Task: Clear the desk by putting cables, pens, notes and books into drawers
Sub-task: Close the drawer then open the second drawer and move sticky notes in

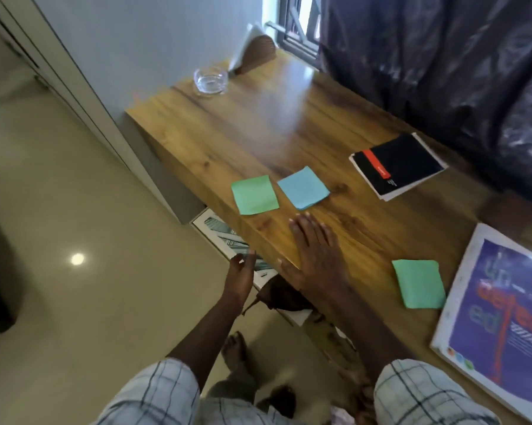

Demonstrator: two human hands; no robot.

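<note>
- Here, the right hand (315, 256) is lying flat on the desk (267, 124), fingers together and straight, gripping nothing.
- The left hand (241, 273) is hanging off the desk's front edge over an open drawer (227, 237), fingers loosely apart, holding nothing.
- A green note (254, 194) and a blue note (303, 187) are lying just beyond the right hand; a second green note (419, 283) is sitting to its right, touching a purple book (501, 326).
- A black notebook (398, 165) is resting farther back, right of the blue note.

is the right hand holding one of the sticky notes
No, the right hand lies flat and open on the desk, short of the blue note.
</note>
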